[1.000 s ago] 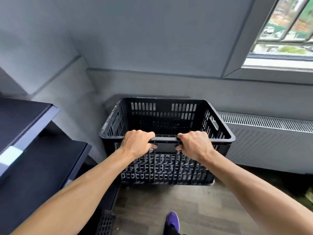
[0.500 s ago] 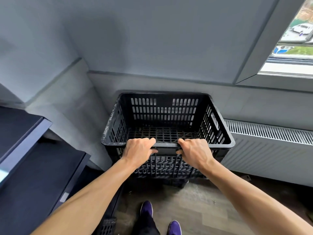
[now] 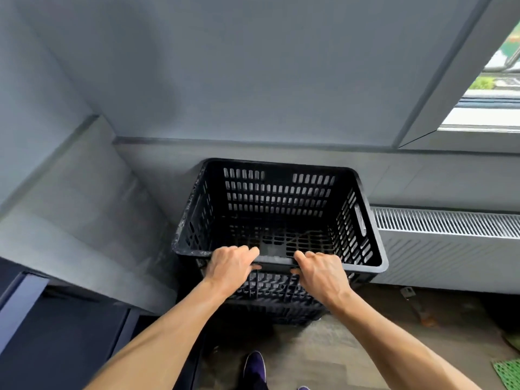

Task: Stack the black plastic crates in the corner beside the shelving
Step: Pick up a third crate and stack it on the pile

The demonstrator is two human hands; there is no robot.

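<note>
Left hand (image 3: 229, 264) & right hand (image 3: 320, 273) are clamped on the near rim of the black crate (image 3: 278, 192). Vs. 1 s ago, it's been lowered into the floor (image 3: 323, 350) corner beside the shelving (image 3: 62, 342); placement is judged nearly done.

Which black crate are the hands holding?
The upper crate, with left hand and right hand gripping its near rim; the lower crate shows only partly beneath it, untouched.
</note>
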